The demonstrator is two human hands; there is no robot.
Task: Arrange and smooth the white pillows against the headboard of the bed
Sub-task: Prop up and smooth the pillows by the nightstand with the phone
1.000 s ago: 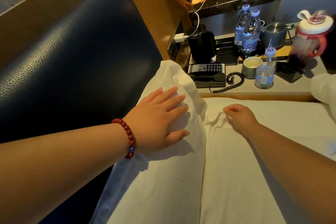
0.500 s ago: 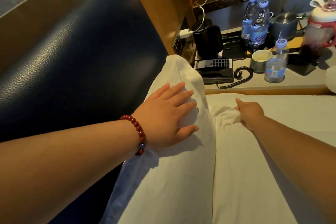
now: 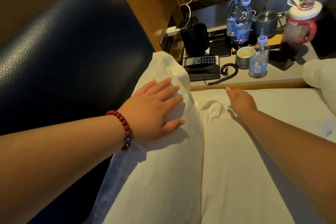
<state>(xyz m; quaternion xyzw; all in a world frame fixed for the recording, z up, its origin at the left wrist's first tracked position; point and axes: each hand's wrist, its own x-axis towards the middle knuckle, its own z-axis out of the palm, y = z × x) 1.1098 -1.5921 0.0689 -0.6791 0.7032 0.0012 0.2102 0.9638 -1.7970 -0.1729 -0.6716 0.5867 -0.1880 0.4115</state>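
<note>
A white pillow (image 3: 156, 172) leans upright against the dark blue padded headboard (image 3: 63, 56). My left hand (image 3: 156, 109), with a red bead bracelet on the wrist, lies flat and spread on the pillow's upper face. In front of it a second white pillow (image 3: 241, 169) lies flat on the bed, its near corner bunched up. My right hand (image 3: 241, 100) hovers just above that pillow's far end, fingers loose and holding nothing.
A bedside table (image 3: 254, 82) beyond the pillows carries a black telephone (image 3: 201, 71), several water bottles (image 3: 240, 22), a small cup (image 3: 244, 56), a black speaker (image 3: 194, 38) and a red jug (image 3: 298, 25). More white bedding (image 3: 320, 74) sits at the right edge.
My right hand has let go of the bunched corner of the flat pillow and lifted slightly to the right. My left hand has stayed flat on the upright pillow.
</note>
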